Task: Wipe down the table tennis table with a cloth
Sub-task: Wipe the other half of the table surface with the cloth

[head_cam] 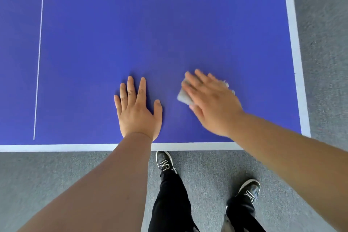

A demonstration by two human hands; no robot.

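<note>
The blue table tennis table (150,24) fills the upper view, with white edge lines along its near and right sides. My right hand (211,101) lies flat with straight fingers on a small grey cloth (183,97), pressing it onto the surface near the table's near right corner; the hand is motion-blurred and most of the cloth is hidden under it. My left hand (137,109) rests flat on the bare blue surface, fingers spread, just left of the cloth and close to the near edge.
A thin white centre line (38,62) runs up the table at the left. Grey carpet (56,175) lies below the near edge and past the right edge. My legs in black trousers and black shoes (164,160) stand just short of the table's near edge.
</note>
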